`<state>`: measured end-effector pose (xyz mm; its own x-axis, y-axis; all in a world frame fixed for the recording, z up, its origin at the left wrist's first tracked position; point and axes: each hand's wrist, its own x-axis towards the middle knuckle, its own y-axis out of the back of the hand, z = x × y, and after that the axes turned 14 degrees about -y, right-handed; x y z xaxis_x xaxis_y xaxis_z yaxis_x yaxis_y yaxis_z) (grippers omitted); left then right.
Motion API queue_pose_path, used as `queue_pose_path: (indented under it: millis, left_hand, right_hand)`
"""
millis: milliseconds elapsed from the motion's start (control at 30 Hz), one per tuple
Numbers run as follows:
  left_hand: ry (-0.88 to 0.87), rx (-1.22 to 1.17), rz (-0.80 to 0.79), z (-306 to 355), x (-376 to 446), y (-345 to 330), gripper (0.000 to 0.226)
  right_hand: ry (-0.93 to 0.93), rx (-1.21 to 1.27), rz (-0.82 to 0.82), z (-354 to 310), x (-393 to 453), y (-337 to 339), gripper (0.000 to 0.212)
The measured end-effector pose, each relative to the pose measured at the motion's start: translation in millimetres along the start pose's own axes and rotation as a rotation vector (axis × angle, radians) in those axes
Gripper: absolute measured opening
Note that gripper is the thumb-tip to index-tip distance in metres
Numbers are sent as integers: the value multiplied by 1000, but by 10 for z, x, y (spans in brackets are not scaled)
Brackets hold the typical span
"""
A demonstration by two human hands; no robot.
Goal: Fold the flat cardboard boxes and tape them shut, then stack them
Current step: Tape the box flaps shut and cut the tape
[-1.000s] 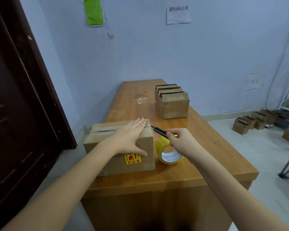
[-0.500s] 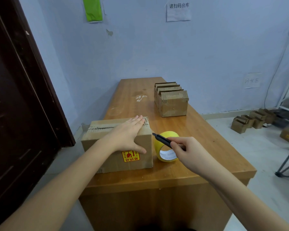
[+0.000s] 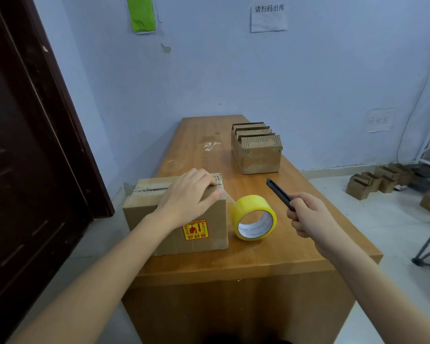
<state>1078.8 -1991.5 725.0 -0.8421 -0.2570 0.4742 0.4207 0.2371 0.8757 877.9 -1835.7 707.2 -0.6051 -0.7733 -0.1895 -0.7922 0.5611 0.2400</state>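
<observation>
Since the earlier frame, the right hand (image 3: 308, 214) has pulled back from the tape roll (image 3: 253, 218), gripping a black knife (image 3: 279, 194) with curled fingers. That roll stands on edge on the table (image 3: 271, 254), just right of the box (image 3: 176, 219). On the box's taped top, the left hand (image 3: 189, 194) presses down, fingertips curled over the far right edge. 1 bundle of flat boxes (image 3: 257, 148) sits farther back.

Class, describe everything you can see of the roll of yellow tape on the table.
The roll of yellow tape stands on edge on the wooden table, its white inner core facing the camera. It looks like glossy translucent plastic. A clear strip seems to run from it to the cardboard box on its left. Neither hand touches it.
</observation>
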Motion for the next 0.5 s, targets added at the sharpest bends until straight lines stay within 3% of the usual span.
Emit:
queue_pose_path:
  millis: [233,500]
  left_hand:
    - [-39,103,4,10,-6,-12,55]
    - [-42,119,-7,38,-7,6,54]
  right_hand:
    - [-81,116,-19,115,195,93,19]
    - [13,-370,341,497,555,51,16]
